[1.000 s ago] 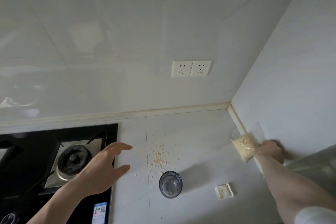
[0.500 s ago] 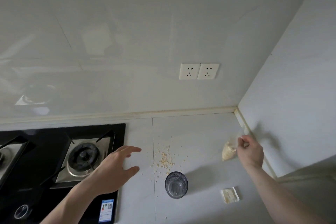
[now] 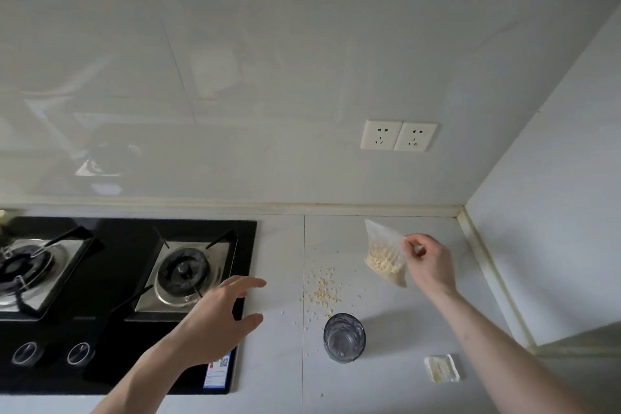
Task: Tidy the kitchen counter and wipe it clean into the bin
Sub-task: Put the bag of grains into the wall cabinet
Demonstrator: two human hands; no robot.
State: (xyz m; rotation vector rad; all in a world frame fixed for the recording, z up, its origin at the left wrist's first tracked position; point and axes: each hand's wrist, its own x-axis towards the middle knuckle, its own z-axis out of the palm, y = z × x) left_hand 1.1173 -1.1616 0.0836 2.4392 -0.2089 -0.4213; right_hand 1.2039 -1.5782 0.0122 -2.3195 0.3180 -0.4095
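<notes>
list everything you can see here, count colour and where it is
plastic bag of grains: 1, clear with pale tan grains, held up over the counter's right part
spilled grains: a scatter, pale tan, on the counter between hob and bag
glass tumbler: 1, clear bluish, upright on the counter, nearer than the spill
small folded packet: 1, white with a yellowish stain, on the counter right of the tumbler
gas hob: 1, black, two burners, left part of the counter
wall sockets: 2, white, side by side on the back wall
counter: 1, light grey
left hand: 1, open, over the hob's right edge
right hand: 1, pinches the bag's edge
</notes>
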